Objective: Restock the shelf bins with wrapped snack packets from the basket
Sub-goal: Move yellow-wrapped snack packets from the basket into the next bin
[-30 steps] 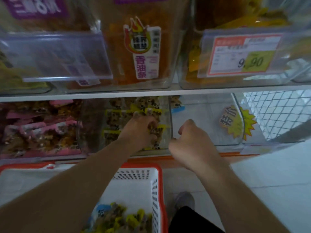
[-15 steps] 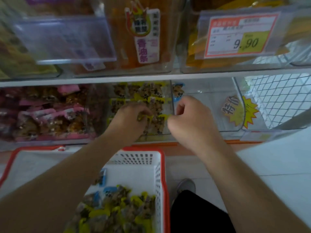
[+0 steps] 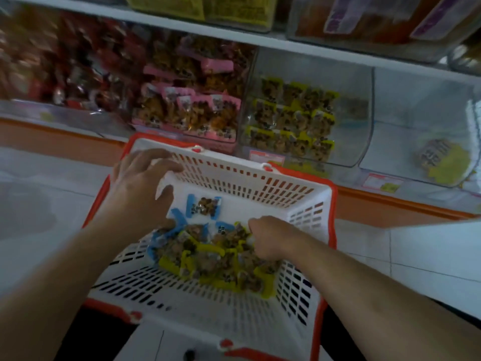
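the shelf [image 3: 234,39] runs across the top of the frame, and clear bins sit in a row under it so shoppers can see what is inside. the bin with pink packets [image 3: 192,100] in the upper middle looks full. the bin with yellow packets [image 3: 307,113] just right of it is partly full, with packets stacked at the front and room left above. the bin at the far right [image 3: 416,121] looks almost bare, so it may need filling too.

the white basket [image 3: 247,178] with the red rim sits low in the middle of the frame, close under the bins, so the reach is short. the pile of snack packets [image 3: 216,256] lies on its floor, yellow ones and blue ones mixed. one blue packet [image 3: 204,205] lies alone, a little above the pile.

the left hand [image 3: 140,188] is in the left side of the basket with fingers spread apart, its lower fingers touching the blue edge of the pile; it holds nothing that i can see. the right hand [image 3: 273,238] is on the right side of the pile with fingers curled down into the packets, most likely grabbing some to carry up.
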Available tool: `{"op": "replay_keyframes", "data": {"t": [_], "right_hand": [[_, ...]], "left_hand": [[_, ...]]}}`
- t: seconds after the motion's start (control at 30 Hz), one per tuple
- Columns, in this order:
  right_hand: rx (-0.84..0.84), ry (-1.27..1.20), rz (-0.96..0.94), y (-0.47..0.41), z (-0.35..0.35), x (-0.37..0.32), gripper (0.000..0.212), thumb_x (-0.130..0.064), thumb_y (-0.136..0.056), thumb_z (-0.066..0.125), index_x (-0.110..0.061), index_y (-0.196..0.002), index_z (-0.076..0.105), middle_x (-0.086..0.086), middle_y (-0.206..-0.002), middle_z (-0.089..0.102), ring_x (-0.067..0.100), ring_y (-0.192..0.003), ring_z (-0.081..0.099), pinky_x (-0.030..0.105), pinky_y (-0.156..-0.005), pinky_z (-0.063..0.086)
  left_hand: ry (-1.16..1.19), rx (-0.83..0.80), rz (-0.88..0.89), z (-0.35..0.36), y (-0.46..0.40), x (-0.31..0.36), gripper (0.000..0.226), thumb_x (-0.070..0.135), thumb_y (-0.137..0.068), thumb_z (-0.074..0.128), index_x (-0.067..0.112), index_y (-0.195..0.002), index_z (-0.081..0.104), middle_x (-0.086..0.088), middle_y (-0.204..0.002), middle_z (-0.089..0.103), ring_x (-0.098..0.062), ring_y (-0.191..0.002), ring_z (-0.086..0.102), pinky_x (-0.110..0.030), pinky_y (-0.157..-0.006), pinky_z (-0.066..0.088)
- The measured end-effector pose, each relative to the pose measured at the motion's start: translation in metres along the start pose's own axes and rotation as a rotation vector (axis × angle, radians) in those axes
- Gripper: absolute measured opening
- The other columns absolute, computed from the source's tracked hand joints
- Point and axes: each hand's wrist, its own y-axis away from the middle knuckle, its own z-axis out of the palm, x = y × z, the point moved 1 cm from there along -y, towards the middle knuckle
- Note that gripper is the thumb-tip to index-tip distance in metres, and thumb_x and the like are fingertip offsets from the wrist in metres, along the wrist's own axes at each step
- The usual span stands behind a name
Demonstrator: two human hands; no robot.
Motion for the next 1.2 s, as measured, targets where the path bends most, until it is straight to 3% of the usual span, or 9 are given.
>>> {"op": "replay_keyframes", "data": {"t": [0.13,0.27,0.43,0.5,0.57,0.67,0.83,1.03,1.2], "right_hand": [[0.018,0.15,0.03,-0.033,0.058,0.003,0.054,-0.035,-0.098,0.066,-0.011,-0.142,0.046,0.016,-0.126,0.052,0.032,-0.11,0.055,0.039,-0.082,0.048],[0.118,0.271,0.07,-0.05,0.083,-0.007,0.052,-0.029,-0.094,0.07,-0.012,-0.138,0.049,0.014,-0.129,0.054,0.032,-0.116,0.053,0.042,-0.093,0.048],[0.073,0.249,0.105,-0.051,0.084,-0.014,0.012,-0.025,-0.096,0.069,-0.02,-0.094,0.059,0.007,-0.107,0.056,0.026,-0.096,0.062,0.035,-0.076,0.052],[0.075,0.174,0.105,-0.048,0.071,-0.015,0.021,-0.029,-0.096,0.068,-0.02,-0.082,0.055,0.004,-0.101,0.052,0.023,-0.088,0.061,0.035,-0.071,0.053],[0.107,0.058,0.076,-0.039,0.045,-0.021,0.011,-0.023,-0.093,0.07,-0.017,-0.087,0.063,0.004,-0.1,0.054,0.023,-0.089,0.06,0.038,-0.076,0.057],[0.176,-0.189,0.029,-0.017,-0.007,-0.029,0.011,-0.025,-0.092,0.079,-0.025,-0.091,0.068,-0.004,-0.096,0.065,0.017,-0.088,0.064,0.032,-0.072,0.051],[0.301,-0.633,-0.098,0.039,-0.068,-0.039,0.012,-0.033,-0.09,0.085,-0.037,-0.093,0.075,-0.015,-0.097,0.073,0.005,-0.092,0.07,0.033,-0.084,0.056],[0.445,-1.065,-0.149,0.06,-0.084,-0.029,0.014,-0.038,-0.101,0.07,-0.03,-0.103,0.082,-0.013,-0.109,0.077,0.01,-0.109,0.071,0.035,-0.091,0.053],[0.331,-1.573,-0.255,0.06,-0.107,-0.02,0.055,-0.042,-0.099,0.05,0.003,-0.117,0.075,0.027,-0.105,0.072,0.033,-0.083,0.071,0.038,-0.063,0.059]], "left_hand": [[-0.078,-0.041,-0.28,-0.007,0.002,-0.032,0.077,0.022,-0.084,0.078,0.024,-0.152,0.041,-0.01,-0.168,0.007,-0.043,-0.152,0.014,-0.062,-0.121,0.017],[-0.026,-0.264,-0.42,0.003,0.001,-0.041,0.079,0.034,-0.089,0.072,0.026,-0.155,0.029,-0.005,-0.167,0.0,-0.043,-0.151,0.013,-0.06,-0.124,0.02],[0.064,-0.222,-0.456,0.006,0.002,-0.042,0.07,0.03,-0.089,0.069,0.022,-0.15,0.035,-0.003,-0.165,0.001,-0.037,-0.154,0.004,-0.056,-0.127,0.01],[0.057,-0.123,-0.409,0.003,0.003,-0.039,0.065,0.026,-0.088,0.069,0.018,-0.146,0.041,-0.007,-0.164,0.007,-0.038,-0.153,0.007,-0.058,-0.126,0.014],[0.068,-0.011,-0.26,-0.002,0.004,-0.031,0.054,0.022,-0.09,0.067,0.014,-0.14,0.048,-0.01,-0.158,0.021,-0.039,-0.148,0.023,-0.053,-0.12,0.033],[0.3,-0.062,-0.183,-0.006,0.001,-0.014,0.029,0.023,-0.099,0.062,0.021,-0.128,0.061,0.001,-0.139,0.049,-0.019,-0.119,0.058,-0.025,-0.092,0.051],[0.583,-0.393,-0.11,0.003,-0.004,0.004,0.028,0.054,-0.093,0.067,0.04,-0.118,0.066,0.022,-0.112,0.066,-0.001,-0.098,0.066,-0.033,-0.086,0.06],[1.015,-0.494,-0.167,0.002,-0.009,0.03,0.005,0.015,-0.093,0.076,0.011,-0.091,0.073,-0.007,-0.08,0.077,-0.024,-0.075,0.076,-0.039,-0.068,0.064],[1.173,-0.386,-0.26,0.006,-0.019,0.033,0.012,0.012,-0.091,0.074,0.006,-0.102,0.075,-0.015,-0.087,0.078,-0.037,-0.077,0.075,-0.051,-0.072,0.063]]}}
